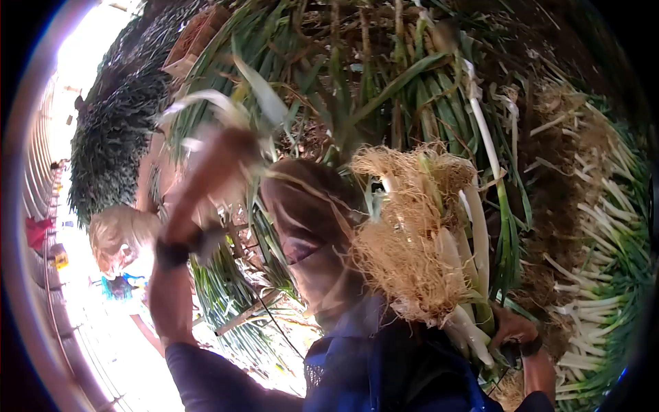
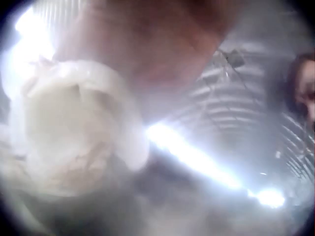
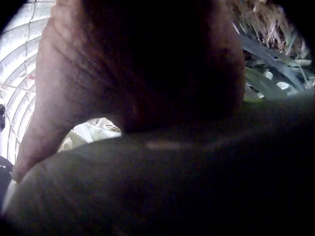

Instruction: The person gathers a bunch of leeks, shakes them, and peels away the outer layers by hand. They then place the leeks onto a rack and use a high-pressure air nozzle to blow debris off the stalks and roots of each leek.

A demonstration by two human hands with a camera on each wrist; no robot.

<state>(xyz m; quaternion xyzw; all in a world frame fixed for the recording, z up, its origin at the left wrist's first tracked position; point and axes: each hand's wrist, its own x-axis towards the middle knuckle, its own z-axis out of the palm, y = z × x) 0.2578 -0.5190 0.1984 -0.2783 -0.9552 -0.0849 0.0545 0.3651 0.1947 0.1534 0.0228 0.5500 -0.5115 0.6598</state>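
Blurred in the head view, my left hand (image 1: 230,147) grips pale leaf pieces (image 1: 209,101), which stick out around it; its separate fingers cannot be made out. The left wrist view shows a large whitish piece (image 2: 54,118) close up beside the hand (image 2: 147,44). At lower right my right hand (image 1: 513,327) holds a bundle of leeks (image 1: 473,333) by the stalks. Their tangled tan roots (image 1: 405,254) point up and to the left, over the lap. Close up, the right thumb and palm (image 3: 88,78) lie over a smooth green surface (image 3: 147,182).
Green leek tops (image 1: 439,103) lie ahead of the knee (image 1: 309,206). A row of leeks (image 1: 597,302) lines the right side beside bare soil (image 1: 549,233). A dark green heap (image 1: 110,144) rises at the left, near another person in a light hat (image 1: 120,233).
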